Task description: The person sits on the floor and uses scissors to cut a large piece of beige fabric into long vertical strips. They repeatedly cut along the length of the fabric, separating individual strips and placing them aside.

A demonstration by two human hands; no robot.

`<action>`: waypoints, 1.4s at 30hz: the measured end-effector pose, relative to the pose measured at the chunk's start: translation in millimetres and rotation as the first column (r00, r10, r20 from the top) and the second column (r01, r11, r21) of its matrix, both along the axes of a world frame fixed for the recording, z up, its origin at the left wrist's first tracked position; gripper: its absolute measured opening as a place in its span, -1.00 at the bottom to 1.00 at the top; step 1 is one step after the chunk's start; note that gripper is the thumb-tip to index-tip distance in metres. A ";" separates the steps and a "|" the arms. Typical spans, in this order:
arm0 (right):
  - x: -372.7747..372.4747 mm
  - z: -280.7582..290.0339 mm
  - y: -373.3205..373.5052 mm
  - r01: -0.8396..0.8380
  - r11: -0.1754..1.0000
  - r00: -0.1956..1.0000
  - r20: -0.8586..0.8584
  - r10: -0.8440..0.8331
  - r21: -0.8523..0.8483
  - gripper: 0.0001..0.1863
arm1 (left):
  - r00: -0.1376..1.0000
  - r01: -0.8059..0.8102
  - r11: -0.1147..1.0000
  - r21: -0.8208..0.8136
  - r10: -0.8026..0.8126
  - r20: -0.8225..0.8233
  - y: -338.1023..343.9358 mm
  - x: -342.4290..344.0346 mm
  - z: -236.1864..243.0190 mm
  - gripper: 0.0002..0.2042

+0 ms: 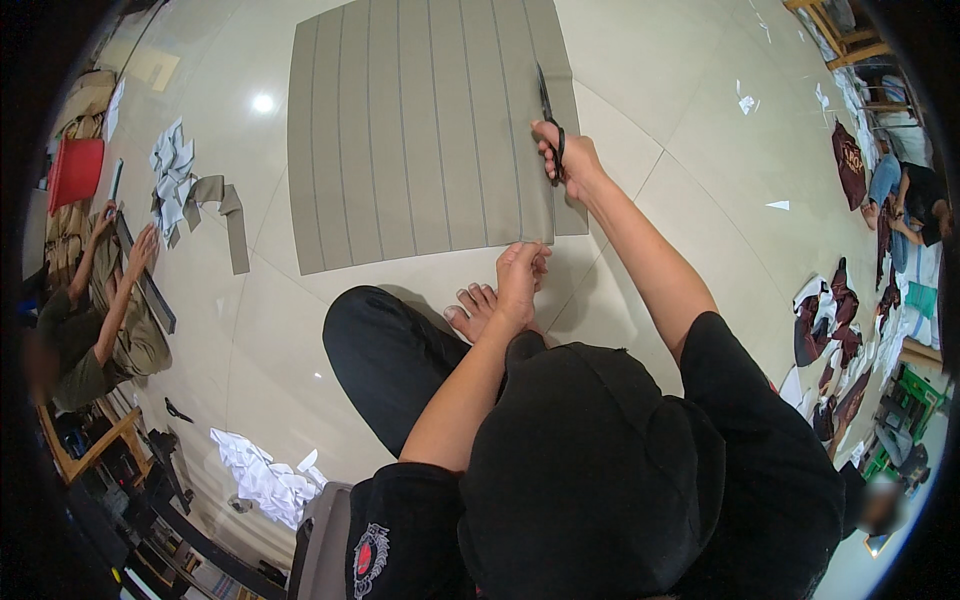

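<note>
A plain black cap (pixel 590 460) with curved seams fills the lower middle. The black shirt (pixel 765 440) has short sleeves; a grey, crest-like badge (pixel 371 560) with a red centre marks the left one, bottom left of centre. The trousers (pixel 395 350) are black, the visible foot (pixel 478 305) bare, the left hand (pixel 517 280) and right hand (pixel 577 165) ungloved.

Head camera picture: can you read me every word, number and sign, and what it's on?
Maroon cloth, far right: pale lettering, which I won't copy out.
Sleeve badge, grey and red: any lettering is too small to read.
Striped sheet and black scissors: no readable words.
</note>
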State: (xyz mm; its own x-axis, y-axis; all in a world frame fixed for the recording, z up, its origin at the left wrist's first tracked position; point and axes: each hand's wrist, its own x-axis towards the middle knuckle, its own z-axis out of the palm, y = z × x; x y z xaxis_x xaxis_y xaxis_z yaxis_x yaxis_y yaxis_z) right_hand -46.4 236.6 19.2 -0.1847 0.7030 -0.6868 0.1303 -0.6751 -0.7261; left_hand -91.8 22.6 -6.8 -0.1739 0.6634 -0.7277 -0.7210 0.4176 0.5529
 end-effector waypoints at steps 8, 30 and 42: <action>-3.1 -0.1 1.9 0.003 1.000 1.000 -0.017 -0.003 0.010 -0.59 | 1.000 -0.003 1.000 -0.001 0.003 0.003 0.5 0.2 0.2 -0.81; -7.3 4.5 8.0 0.024 1.000 1.000 -0.004 -0.024 0.005 -0.61 | 1.000 0.008 1.000 0.007 -0.008 0.011 -1.0 -0.8 -0.8 -0.80; -14.5 4.8 21.4 0.015 1.000 1.000 -0.008 -0.016 -0.011 -0.62 | 1.000 0.011 1.000 0.025 -0.011 0.013 -1.1 -1.1 0.1 -0.79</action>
State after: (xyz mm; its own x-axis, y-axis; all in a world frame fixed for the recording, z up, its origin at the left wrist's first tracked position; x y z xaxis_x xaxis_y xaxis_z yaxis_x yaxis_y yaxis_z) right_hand -60.9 258.0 23.9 -0.1792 0.6982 -0.6931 0.1141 -0.6850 -0.7195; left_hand -92.9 21.6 -6.7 -0.1568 0.6835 -0.7129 -0.7240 0.4113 0.5537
